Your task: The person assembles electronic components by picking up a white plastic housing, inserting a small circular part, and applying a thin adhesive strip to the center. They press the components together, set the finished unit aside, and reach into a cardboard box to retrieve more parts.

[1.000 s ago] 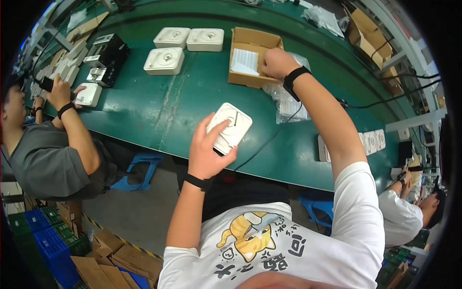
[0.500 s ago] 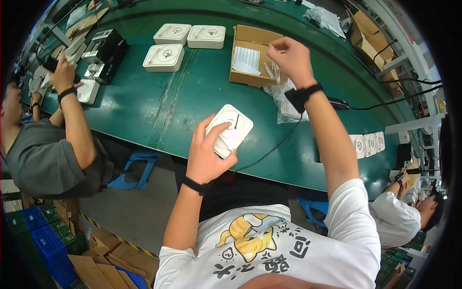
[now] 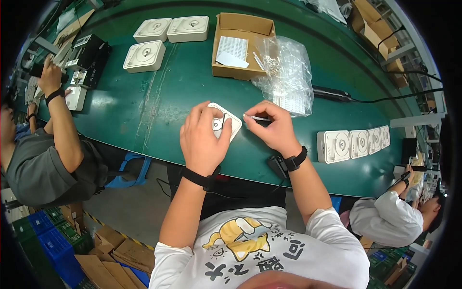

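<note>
Under my left hand point(image 3: 204, 139) is a white square device point(image 3: 235, 126) with rounded corners and a turntable-like round top, a black bar across it. My fingers lie over its upper side and grip its left part, hiding much of it. Just to its right, my right hand point(image 3: 276, 129) pinches a small slender whitish piece point(image 3: 260, 118) between thumb and index finger; its kind is too small to make out. The piece is apart from the device.
Beyond my hands sit an open cardboard box point(image 3: 243, 45) with printed sheets and a clear plastic bag point(image 3: 288, 72) of small parts. White devices stand at the far left point(image 3: 144, 56) and several at right point(image 3: 335, 147). A cable point(image 3: 385, 98) crosses the bench. Co-workers sit either side.
My right hand has come back from the cardboard box to beside the device, carrying the slender piece. My left hand has shifted slightly left with its fingers now further over the device.
</note>
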{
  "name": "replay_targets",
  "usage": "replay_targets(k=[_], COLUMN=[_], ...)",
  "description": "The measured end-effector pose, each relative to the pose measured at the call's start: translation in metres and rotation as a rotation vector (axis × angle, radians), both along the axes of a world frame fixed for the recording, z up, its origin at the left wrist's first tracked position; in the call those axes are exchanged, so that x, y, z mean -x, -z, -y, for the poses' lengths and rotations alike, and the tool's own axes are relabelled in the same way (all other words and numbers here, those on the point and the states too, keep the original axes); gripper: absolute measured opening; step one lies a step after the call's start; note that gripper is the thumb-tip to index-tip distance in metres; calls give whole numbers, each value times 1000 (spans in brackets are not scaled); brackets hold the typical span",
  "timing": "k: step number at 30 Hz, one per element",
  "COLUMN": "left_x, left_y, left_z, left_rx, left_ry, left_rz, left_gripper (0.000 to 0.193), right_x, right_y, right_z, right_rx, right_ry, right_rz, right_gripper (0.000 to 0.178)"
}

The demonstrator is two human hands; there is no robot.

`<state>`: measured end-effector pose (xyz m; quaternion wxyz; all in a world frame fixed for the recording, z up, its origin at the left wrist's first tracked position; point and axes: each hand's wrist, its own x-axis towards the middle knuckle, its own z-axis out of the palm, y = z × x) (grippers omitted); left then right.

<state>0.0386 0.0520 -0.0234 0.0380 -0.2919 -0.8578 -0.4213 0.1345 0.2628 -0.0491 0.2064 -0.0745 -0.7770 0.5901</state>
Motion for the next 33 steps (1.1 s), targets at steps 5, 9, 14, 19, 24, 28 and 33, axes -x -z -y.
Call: replay_targets(k=[5,9,14,19,24,28,33], left_x=[5,7,7,8,7,8,9], left_y=[-4,-4,-7,-6,-2,1,1], left_z=[-3,2,-1,-1,1,2,1], left_rx=[14,28,34,27,33,19,16], left_ry=[29,111,184,182,187,185,195], left_rz=[-60,-161,-177,-163,-149,-140,-156], left_gripper=[15,11,9,10,9,7,6], right_x=[5,-1,-1,-2,-3,-2,-2], right_y=[-8,-13,-18,-19,-18,-19,-18], right_z=[-1,3,2,2,0,1,0], right_rx=[-155,-195,-267,-326,-380,-385,-369], right_ry=[-78,-93,-94,-130,-122,-129,-146], right_rz=[-12,-33,-41,-47,-95,-95,-52], right_gripper=[16,15,13,15,16,16,14])
